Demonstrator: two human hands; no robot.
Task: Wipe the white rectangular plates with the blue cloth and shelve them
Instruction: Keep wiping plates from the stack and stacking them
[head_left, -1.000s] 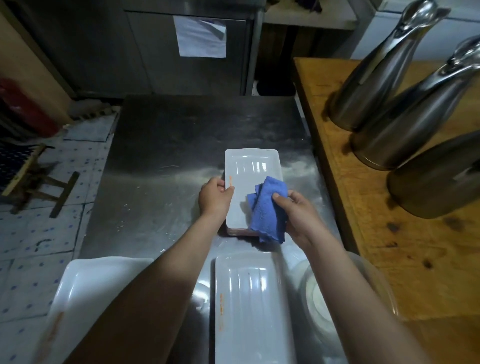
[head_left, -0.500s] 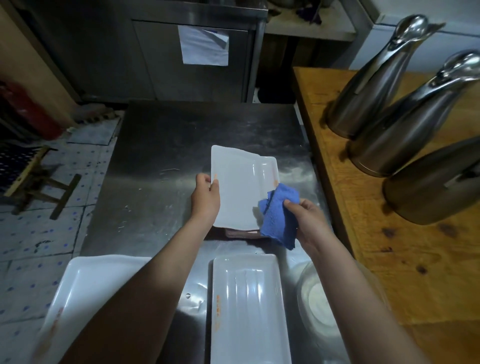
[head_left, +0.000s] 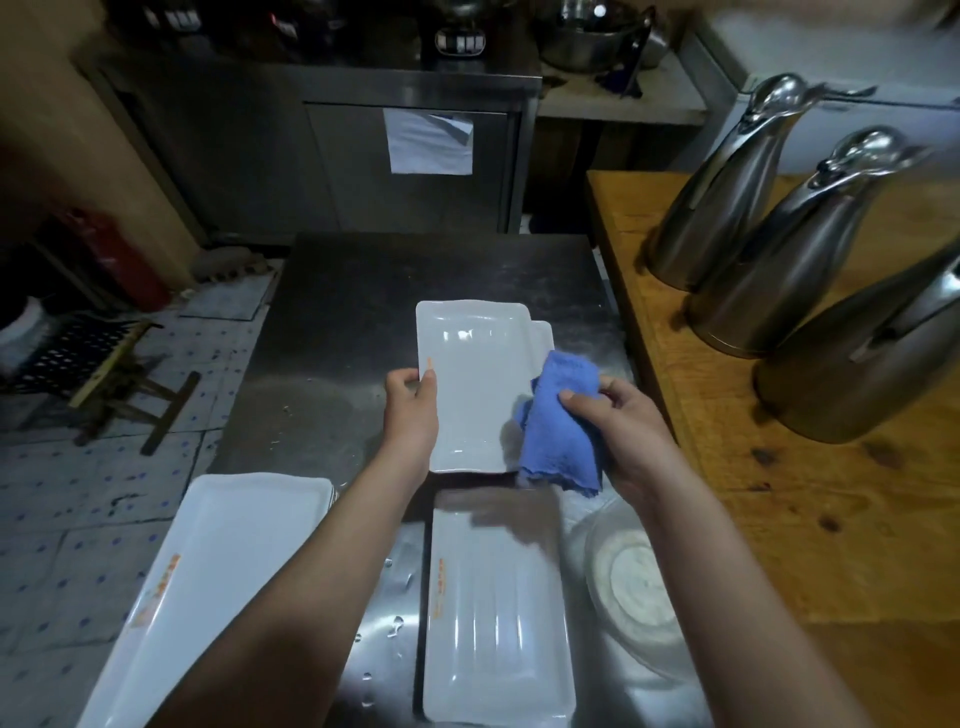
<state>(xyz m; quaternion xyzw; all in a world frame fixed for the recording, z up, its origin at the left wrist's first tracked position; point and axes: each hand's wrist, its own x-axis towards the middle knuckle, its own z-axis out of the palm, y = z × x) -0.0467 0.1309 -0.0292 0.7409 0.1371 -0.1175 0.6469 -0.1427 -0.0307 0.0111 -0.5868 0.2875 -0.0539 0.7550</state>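
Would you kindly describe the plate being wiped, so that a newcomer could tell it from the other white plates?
Start at the steel table beside the wooden counter with the metal jugs. Past the nearer white plates is the rectangular plate. It alone is gripped at its left edge by the left hand, with the right hand holding the blue cloth against its right edge.

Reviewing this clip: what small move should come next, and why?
Likely sweep the blue cloth across the plate: the left hand grips its left edge, while the right hand holds the cloth at its right edge, the face mostly uncovered.
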